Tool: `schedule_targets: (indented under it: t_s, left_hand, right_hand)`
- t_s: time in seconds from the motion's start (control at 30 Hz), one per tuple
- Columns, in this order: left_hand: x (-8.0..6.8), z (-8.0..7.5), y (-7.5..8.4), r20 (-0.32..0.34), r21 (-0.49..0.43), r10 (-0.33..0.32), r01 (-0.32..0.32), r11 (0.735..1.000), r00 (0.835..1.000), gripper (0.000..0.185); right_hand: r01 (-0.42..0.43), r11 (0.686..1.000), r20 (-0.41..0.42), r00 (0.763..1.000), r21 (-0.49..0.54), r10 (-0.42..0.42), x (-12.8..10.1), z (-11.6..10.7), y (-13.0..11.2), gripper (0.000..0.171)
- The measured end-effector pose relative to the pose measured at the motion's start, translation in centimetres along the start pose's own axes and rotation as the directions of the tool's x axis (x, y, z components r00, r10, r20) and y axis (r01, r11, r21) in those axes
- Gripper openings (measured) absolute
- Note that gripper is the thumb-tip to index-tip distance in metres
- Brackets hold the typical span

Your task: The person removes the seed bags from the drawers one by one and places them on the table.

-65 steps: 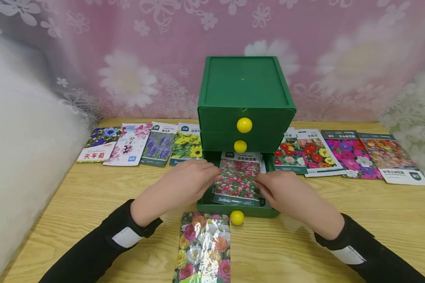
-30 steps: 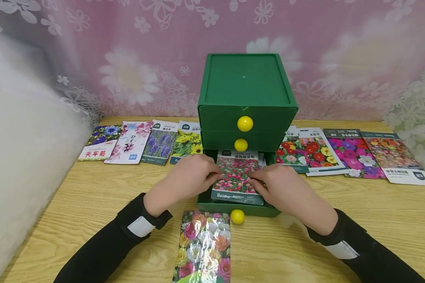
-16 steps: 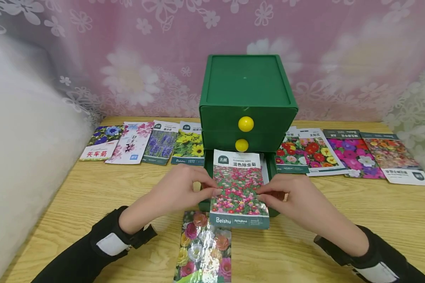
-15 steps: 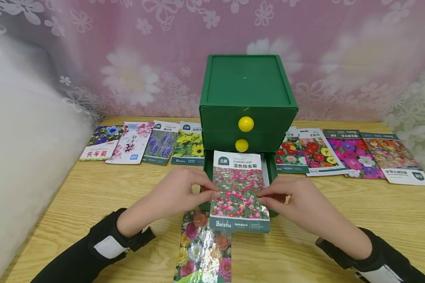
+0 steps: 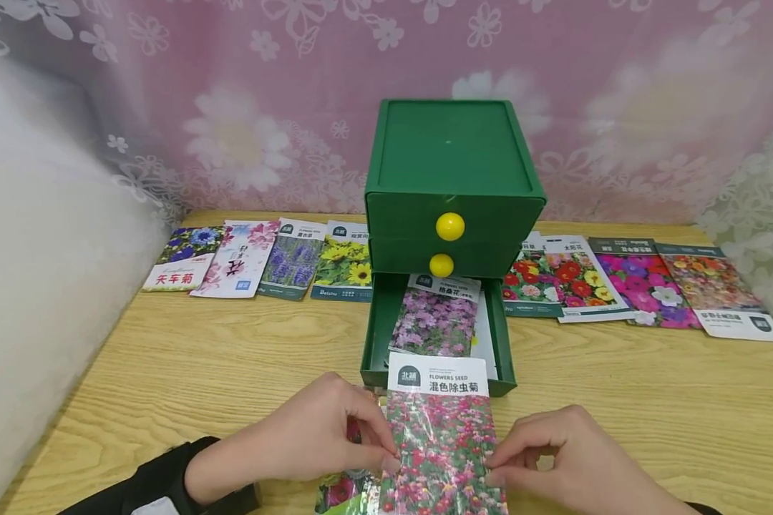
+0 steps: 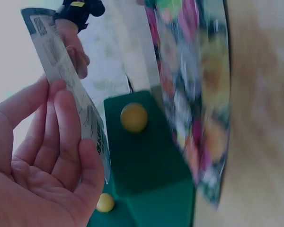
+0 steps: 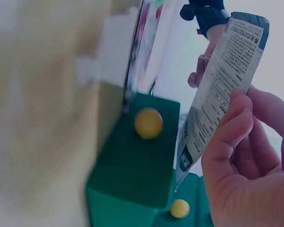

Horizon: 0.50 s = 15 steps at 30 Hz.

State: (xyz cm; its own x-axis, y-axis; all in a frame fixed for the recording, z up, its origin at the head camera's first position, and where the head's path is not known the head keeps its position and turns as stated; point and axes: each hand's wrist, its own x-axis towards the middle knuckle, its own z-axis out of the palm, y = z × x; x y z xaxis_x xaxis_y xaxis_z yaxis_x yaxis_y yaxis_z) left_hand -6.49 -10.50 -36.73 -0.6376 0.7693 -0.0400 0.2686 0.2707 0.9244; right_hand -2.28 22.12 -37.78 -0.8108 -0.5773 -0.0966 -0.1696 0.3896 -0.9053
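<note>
one rose packet (image 5: 335, 492) mostly hidden underneath

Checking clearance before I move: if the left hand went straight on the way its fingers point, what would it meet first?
Probably the right hand: the left hand points across the seed packet both pinch. Depth is unclear.

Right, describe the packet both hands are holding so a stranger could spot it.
Start at the green drawer box on the wooden table; its bottom drawer is open. Just in front, both hands pinch a seed packet, red and pink flowers under a white header, lifted rather than lying in the rows.
</note>
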Motion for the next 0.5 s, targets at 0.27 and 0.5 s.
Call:
schedule_targets:
  t_s: [0.27, 0.5]
  left_hand:
    - [-0.7, 1.9, -1.2, 0.146, -0.285, -0.019, 0.060, 0.956, 0.989, 0.010]
    - [-0.7, 3.7, -2.3, 0.180, -0.224, -0.081, 0.122, 0.967, 0.980, 0.006]
  right_hand:
    - [0.062, 0.953, 0.089, 0.992, 0.296, -0.092, -1.7, 2.7, 3.1, 0.017]
    - [0.053, 0.968, 0.126, 0.988, 0.245, -0.086, -1.5, 4.4, 4.5, 0.011]
